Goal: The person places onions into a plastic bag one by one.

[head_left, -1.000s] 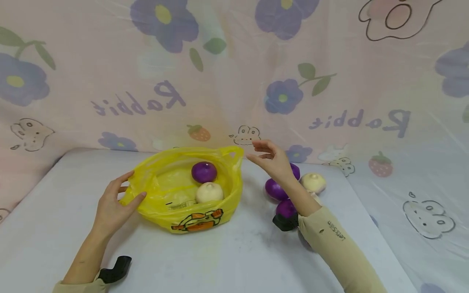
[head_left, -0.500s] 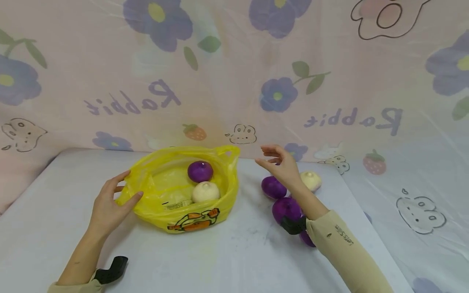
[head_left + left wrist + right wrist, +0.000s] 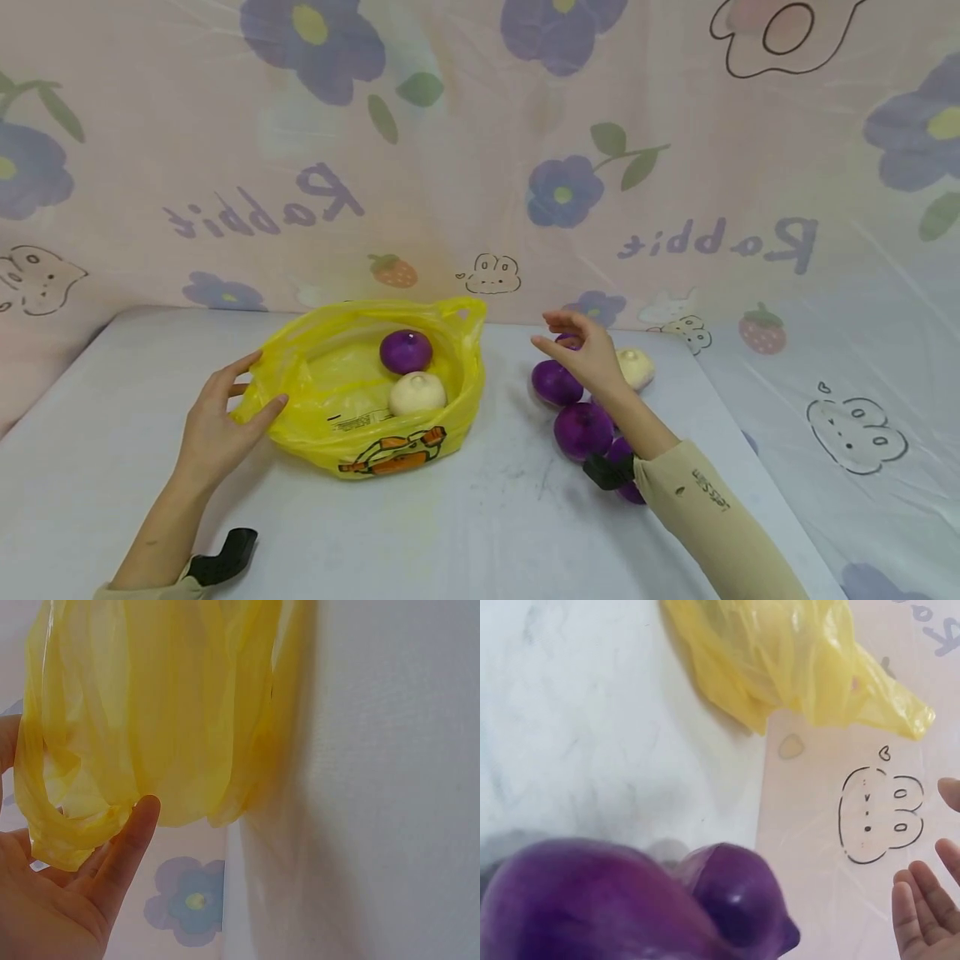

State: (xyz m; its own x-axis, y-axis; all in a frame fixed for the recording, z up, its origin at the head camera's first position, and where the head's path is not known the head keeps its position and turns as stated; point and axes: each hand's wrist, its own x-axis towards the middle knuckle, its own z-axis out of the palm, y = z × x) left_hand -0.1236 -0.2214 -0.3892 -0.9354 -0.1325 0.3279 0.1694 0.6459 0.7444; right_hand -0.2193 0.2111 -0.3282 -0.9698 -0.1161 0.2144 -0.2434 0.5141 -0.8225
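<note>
A yellow plastic bag (image 3: 300,417) stands with its mouth spread, holding a purple onion (image 3: 406,352) and a white onion (image 3: 417,394). My left hand (image 3: 225,417) holds the bag's left edge, thumb in front and fingers behind; in the left wrist view a handle loop (image 3: 64,832) lies between them. Several purple onions (image 3: 583,431) lie in a group to the right of the bag, with a pale onion (image 3: 634,367) behind my right wrist. Above this group my right hand (image 3: 588,354) is raised with fingers loosely bent and nothing in them. My forearm partly hides the group.
The white table (image 3: 465,533) runs back to a hanging cloth (image 3: 450,167) printed with flowers and rabbits. Black wrist mounts (image 3: 225,558) sit on both forearms. White table surface lies between the bag and the onion group.
My right hand has moved right and slightly down, away from the bag and over the onion group. The left hand keeps its place at the bag. The head view has shifted slightly.
</note>
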